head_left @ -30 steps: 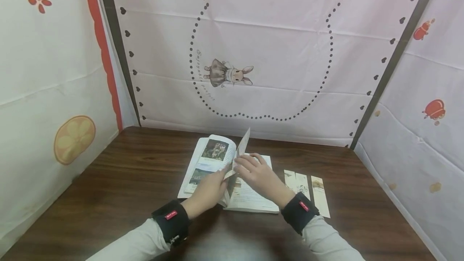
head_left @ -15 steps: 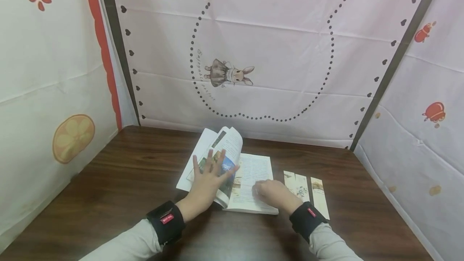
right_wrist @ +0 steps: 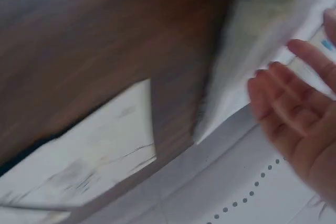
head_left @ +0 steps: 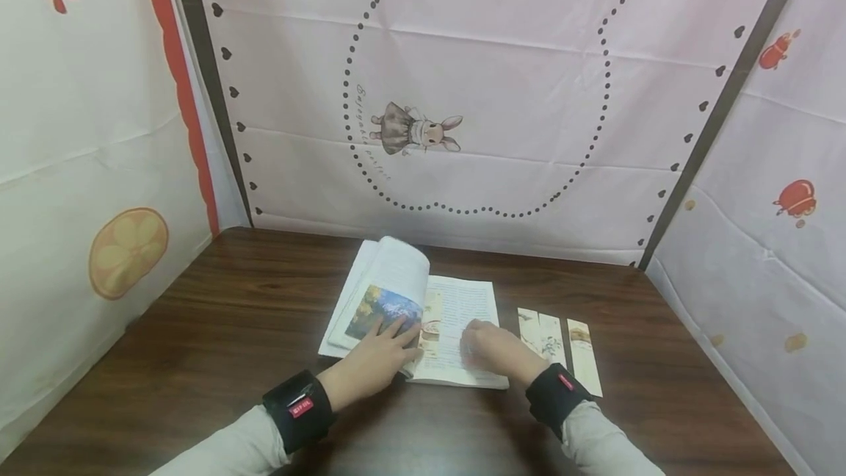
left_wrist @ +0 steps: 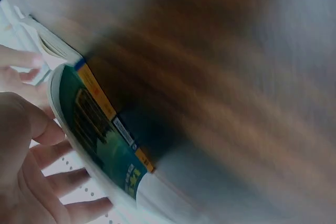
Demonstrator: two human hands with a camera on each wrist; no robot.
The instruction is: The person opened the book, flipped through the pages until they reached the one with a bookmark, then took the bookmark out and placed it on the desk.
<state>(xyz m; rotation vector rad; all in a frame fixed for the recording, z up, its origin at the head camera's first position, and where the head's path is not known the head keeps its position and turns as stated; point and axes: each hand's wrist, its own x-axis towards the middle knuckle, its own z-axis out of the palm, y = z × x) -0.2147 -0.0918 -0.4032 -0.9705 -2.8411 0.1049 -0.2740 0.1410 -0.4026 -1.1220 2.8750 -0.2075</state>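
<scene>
An open book [head_left: 463,307] lies on the table, its left-hand pages bowed upward. On the left page is a yellow-and-blue picture [head_left: 383,311], and my left hand [head_left: 377,358] rests over its lower part with fingers spread. The left wrist view shows the book's green cover and spine [left_wrist: 97,129] beyond that hand's fingers. My right hand [head_left: 499,351] rests on the right page; in the right wrist view its fingers [right_wrist: 283,93] are loosely bent and hold nothing. A beige illustrated strip [head_left: 430,325] lies along the right page's inner side.
Right of the book lie several pale illustrated cards, two side by side [head_left: 542,333] and one [head_left: 583,351] slightly apart. Printed cloth [head_left: 515,109] hangs behind the brown table [head_left: 264,300] and at both sides.
The hands have parted from a raised page between them. Pages have turned over to the left, and my left hand has slid down onto them. My right hand has come down to the right page.
</scene>
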